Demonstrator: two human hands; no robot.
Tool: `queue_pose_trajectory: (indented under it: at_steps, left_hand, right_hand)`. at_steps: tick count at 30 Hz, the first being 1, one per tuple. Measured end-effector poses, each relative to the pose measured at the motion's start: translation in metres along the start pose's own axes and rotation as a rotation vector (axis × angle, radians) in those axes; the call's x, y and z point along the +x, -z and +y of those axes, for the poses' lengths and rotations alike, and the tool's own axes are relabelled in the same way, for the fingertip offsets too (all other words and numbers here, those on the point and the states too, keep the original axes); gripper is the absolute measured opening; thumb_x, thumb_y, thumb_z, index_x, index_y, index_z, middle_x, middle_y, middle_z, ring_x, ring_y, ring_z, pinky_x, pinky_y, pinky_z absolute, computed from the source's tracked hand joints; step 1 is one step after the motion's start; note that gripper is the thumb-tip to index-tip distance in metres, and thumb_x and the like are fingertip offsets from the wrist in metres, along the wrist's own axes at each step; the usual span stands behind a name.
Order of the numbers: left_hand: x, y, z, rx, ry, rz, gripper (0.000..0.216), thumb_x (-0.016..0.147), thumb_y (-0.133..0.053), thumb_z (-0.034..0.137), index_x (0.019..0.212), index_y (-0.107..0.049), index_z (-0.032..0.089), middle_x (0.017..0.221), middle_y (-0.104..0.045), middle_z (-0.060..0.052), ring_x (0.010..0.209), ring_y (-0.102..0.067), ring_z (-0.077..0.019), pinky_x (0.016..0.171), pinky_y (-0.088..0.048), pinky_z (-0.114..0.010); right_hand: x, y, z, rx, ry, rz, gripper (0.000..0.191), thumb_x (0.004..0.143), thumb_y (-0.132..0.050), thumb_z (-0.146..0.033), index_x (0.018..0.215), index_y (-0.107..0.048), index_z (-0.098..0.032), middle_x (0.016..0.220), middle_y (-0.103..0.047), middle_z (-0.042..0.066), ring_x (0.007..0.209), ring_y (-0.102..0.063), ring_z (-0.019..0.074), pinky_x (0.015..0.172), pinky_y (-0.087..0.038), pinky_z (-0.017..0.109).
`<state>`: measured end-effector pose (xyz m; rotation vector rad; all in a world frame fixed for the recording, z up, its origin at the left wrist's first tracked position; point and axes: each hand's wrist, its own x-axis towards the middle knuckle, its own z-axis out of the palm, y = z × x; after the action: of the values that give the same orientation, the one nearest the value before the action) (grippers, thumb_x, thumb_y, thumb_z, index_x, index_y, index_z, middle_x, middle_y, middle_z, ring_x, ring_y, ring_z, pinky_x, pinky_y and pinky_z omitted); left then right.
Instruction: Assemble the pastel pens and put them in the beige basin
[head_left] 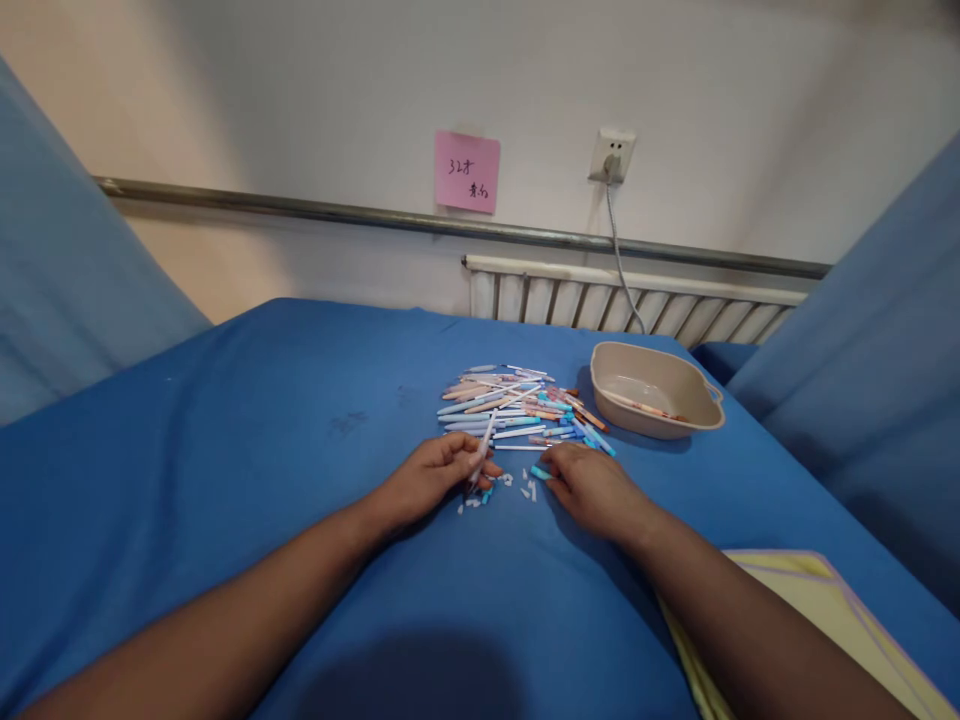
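Note:
My left hand (439,466) is closed around a slim white pen (488,432), which tilts upward with its lower end among the fingers. My right hand (596,487) pinches a small teal piece (539,472) that looks like a pen cap. Between and under the hands, small white pieces (533,490) that look like pen tips lie scattered on the blue cloth (480,580); a few teal bits are by the left fingers. Just beyond both hands spreads a pile of pen parts (491,404) in white, pale blue, peach, teal and orange.
A beige plastic basin (660,432) stands right of the pile, with an orange-and-white pen (645,407) inside. A yellow cloth (817,600) lies under my right forearm. Behind the table are a radiator (555,300), a metal rail (337,213) and a plugged-in cable (616,240). Blue curtains (877,300) hang at both sides.

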<state>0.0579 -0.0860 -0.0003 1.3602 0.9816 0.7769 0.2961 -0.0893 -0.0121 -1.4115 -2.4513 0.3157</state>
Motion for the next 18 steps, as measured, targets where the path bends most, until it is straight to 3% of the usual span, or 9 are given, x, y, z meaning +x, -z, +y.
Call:
queue_pose_trajectory:
  at_steps: [7, 13, 18]
  left_hand:
    - [0.001, 0.004, -0.002, -0.143, 0.065, -0.036, 0.031, 0.082, -0.062, 0.039, 0.095, -0.056, 0.012, 0.096, -0.068, -0.011, 0.073, -0.064, -0.0147, 0.073, -0.048, -0.03]
    - [0.001, 0.004, -0.001, -0.085, 0.062, -0.068, 0.031, 0.082, -0.062, 0.04, 0.094, -0.056, 0.012, 0.098, -0.068, -0.011, 0.072, -0.063, -0.014, 0.072, -0.048, -0.029]
    - [0.001, 0.004, -0.001, -0.073, 0.066, -0.028, 0.032, 0.077, -0.067, 0.04, 0.09, -0.057, 0.013, 0.092, -0.069, -0.01, 0.069, -0.062, -0.0125, 0.071, -0.048, -0.028]
  right_hand:
    - [0.005, -0.01, 0.006, 0.351, -0.054, 0.18, 0.028, 0.084, -0.052, -0.02, 0.111, -0.053, -0.018, 0.085, -0.064, 0.004, 0.076, -0.059, 0.0154, 0.068, -0.045, 0.026]
    - [0.008, -0.019, 0.007, 0.566, -0.07, 0.202, 0.028, 0.083, -0.054, -0.023, 0.11, -0.054, -0.019, 0.082, -0.062, 0.002, 0.072, -0.058, 0.0136, 0.066, -0.047, 0.026]
    - [0.013, -0.024, 0.01, 0.898, -0.101, 0.2, 0.029, 0.079, -0.058, -0.033, 0.105, -0.055, -0.019, 0.078, -0.059, 0.001, 0.069, -0.057, 0.0126, 0.063, -0.047, 0.026]
